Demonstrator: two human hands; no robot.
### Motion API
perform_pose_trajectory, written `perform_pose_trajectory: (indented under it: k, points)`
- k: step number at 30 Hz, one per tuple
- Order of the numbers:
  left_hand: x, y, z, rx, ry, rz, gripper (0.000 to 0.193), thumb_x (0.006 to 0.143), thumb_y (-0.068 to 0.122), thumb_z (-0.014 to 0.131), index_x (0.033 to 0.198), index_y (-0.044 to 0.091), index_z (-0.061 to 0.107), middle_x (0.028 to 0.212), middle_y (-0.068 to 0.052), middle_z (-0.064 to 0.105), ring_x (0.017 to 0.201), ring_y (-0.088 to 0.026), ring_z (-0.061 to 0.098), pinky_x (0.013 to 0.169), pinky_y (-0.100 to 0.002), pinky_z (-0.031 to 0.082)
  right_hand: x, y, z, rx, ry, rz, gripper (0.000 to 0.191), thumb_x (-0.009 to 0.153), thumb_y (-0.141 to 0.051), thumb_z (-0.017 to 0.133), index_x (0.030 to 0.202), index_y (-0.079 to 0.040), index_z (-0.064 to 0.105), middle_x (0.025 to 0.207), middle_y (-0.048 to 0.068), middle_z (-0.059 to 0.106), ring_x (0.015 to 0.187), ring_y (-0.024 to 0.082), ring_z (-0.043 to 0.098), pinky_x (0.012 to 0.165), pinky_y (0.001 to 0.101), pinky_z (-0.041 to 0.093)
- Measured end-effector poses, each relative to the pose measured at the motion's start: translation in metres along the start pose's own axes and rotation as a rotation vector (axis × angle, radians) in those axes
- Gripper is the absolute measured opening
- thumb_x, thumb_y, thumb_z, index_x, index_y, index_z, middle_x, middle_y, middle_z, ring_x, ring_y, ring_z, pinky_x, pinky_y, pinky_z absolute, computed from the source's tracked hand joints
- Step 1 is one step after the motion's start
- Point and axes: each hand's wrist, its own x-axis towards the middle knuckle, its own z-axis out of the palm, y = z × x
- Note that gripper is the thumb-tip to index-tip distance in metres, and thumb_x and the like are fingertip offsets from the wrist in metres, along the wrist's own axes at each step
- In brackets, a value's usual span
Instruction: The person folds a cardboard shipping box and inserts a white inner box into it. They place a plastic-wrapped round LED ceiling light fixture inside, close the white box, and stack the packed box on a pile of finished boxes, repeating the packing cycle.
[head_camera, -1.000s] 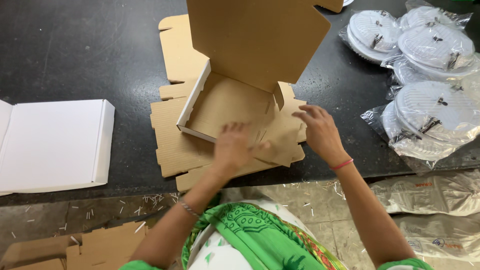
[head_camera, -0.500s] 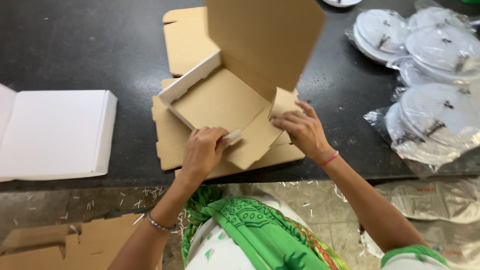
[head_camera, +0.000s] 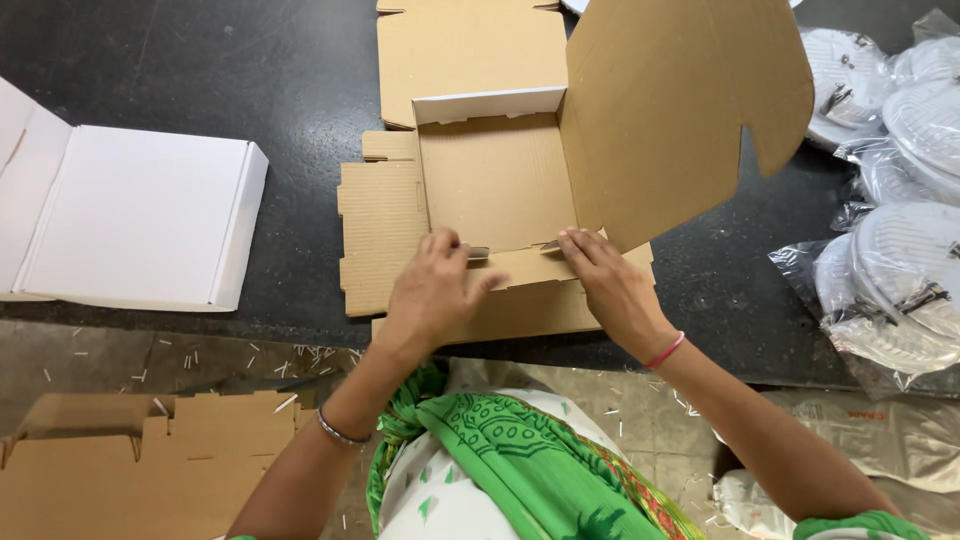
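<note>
On the dark counter, left hand and right hand pinched the half-folded cardboard box's near flap, fingers closed; uneven pressure could have creased it crooked.

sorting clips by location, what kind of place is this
Probably a small packing workshop. Both hands, left hand and right hand, fold a cardboard box atop flat box blanks, with a finished white box and bagged white round items on the black worktop.
</note>
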Motion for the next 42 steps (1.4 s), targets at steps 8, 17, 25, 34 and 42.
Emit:
perform_pose_trajectory:
  k: [8, 17, 25, 34, 42]
  points:
    - [0.009, -0.001, 0.013, 0.118, -0.111, 0.026, 0.058, 0.078, 0.027, 0.080, 0.121, -0.008, 0.064, 0.120, -0.015, 0.057, 0.110, -0.032, 0.057, 0.086, -0.042, 0.054, 0.020, 0.006, 0.000, 0.045, -0.155, -0.023, 0.052, 0.083, 0.005, 0.057, 0.134, -0.001, 0.059, 0.131, 0.010, 0.063, 0.120, 0.029, 0.060, 0.089, 0.0359, 0.056]
    - [0.048, -0.024, -0.008, 0.013, -0.447, 0.016, 0.022, 0.090, 0.025, 0.077, 0.094, 0.003, 0.076, 0.111, -0.011, 0.063, 0.109, -0.030, 0.061, 0.091, -0.044, 0.053, 0.047, 0.016, -0.004, 0.045, -0.487, 0.061, 0.052, 0.082, 0.003, 0.066, 0.132, -0.013, 0.062, 0.126, 0.005, 0.066, 0.114, 0.030, 0.063, 0.095, 0.0429, 0.054]
    - [0.022, -0.015, 0.001, 0.060, -0.216, 0.156, 0.031, 0.079, 0.015, 0.074, 0.103, -0.005, 0.069, 0.115, -0.016, 0.059, 0.110, -0.033, 0.059, 0.086, -0.043, 0.056, 0.031, 0.025, -0.026, 0.217, -0.230, -0.004, 0.076, 0.071, 0.016, 0.057, 0.142, -0.011, 0.056, 0.123, 0.012, 0.060, 0.112, 0.032, 0.059, 0.090, 0.0414, 0.052]
    - [0.049, -0.036, 0.006, -0.063, -0.402, 0.116, 0.020, 0.089, 0.019, 0.070, 0.087, 0.000, 0.074, 0.104, -0.014, 0.063, 0.104, -0.035, 0.061, 0.086, -0.049, 0.052, 0.052, 0.010, -0.007, 0.126, -0.293, 0.086, 0.049, 0.082, 0.007, 0.059, 0.126, -0.014, 0.069, 0.109, 0.012, 0.059, 0.106, 0.032, 0.057, 0.089, 0.0431, 0.051]
    - [0.153, -0.082, 0.042, -0.027, -0.917, -0.047, 0.056, 0.080, 0.036, 0.082, 0.125, 0.004, 0.070, 0.121, -0.019, 0.072, 0.114, -0.034, 0.068, 0.097, -0.041, 0.054, 0.126, 0.042, 0.008, 0.167, -0.738, 0.379, 0.049, 0.084, 0.009, 0.055, 0.125, -0.013, 0.069, 0.118, 0.010, 0.064, 0.115, 0.032, 0.066, 0.083, 0.0453, 0.061]
